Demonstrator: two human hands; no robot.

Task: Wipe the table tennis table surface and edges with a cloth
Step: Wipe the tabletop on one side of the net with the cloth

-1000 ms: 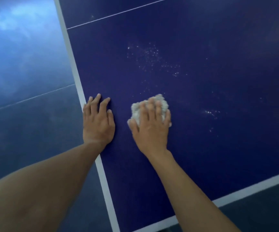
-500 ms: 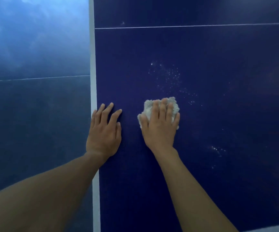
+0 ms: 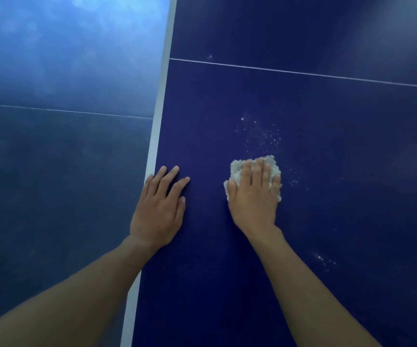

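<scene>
Starting left of the white edge stripe (image 3: 161,108): glossy blue floor (image 3: 52,171), crossed by one pale seam. Resting flat just right of the stripe, on the dark blue table surface (image 3: 340,196): left hand (image 3: 158,209), fingers straight and spread, outermost finger at the stripe itself, gripping nothing, apparently bracing. Further right of the stripe, well onto the surface: right hand (image 3: 252,196), palm down, fingers extended and close together, pressing a bunched pale cloth (image 3: 237,171) against the table rather than clutching it. Just beyond the cloth, away from the body: scattered white specks (image 3: 265,136). Further right again, nearer the body: a smaller patch of specks (image 3: 324,261). Running rightward from the stripe, far up the table: thin white line (image 3: 302,72).

Judging by looks: soft, light and fluffy, easily crumpled, likely to slide out from under a slack palm. Best taken from above, whole palm over the middle, fingertips hooked over the far edge for pulling strokes. Probably mid-wipe, with both speckled patches and the stripe edge not yet covered.
</scene>
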